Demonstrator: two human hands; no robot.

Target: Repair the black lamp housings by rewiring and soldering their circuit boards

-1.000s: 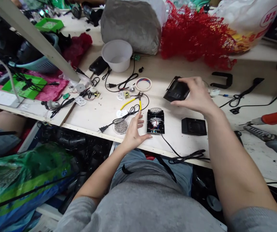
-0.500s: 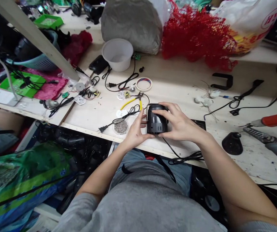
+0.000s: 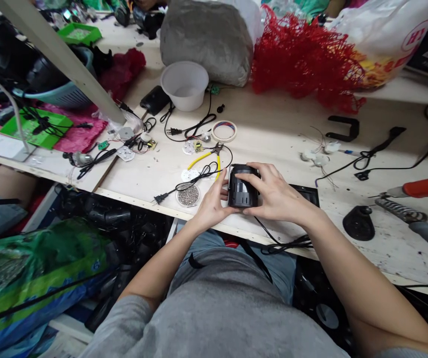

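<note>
A glossy black plastic housing (image 3: 242, 191) with small slots low on its near side stands by the bench's front edge. My left hand (image 3: 214, 201) is closed on its left side, thumb along the bottom. From the right my right hand (image 3: 273, 191) grips it, fingers over the top and thumb at the lower edge. A black cable (image 3: 264, 226) runs down to the right beneath that hand. Left of the housing lie yellow-handled cutters (image 3: 218, 161), a round dish of small metal screws (image 3: 188, 194) and a black cord with a plug (image 3: 169, 195).
A white bowl (image 3: 184, 85), a tape roll (image 3: 224, 131) and a grey wrapped bundle (image 3: 206, 42) stand behind. At right are a red-handled tool (image 3: 426, 185), a soldering iron in a coil holder (image 3: 402, 208) and a black cone-shaped part (image 3: 358, 223). Another person's leg (image 3: 7, 191) shows at left.
Both hands stay on the black housing, which appears slightly tilted compared with before. The whole view has shifted a little; the things on the bench lie as they did.
</note>
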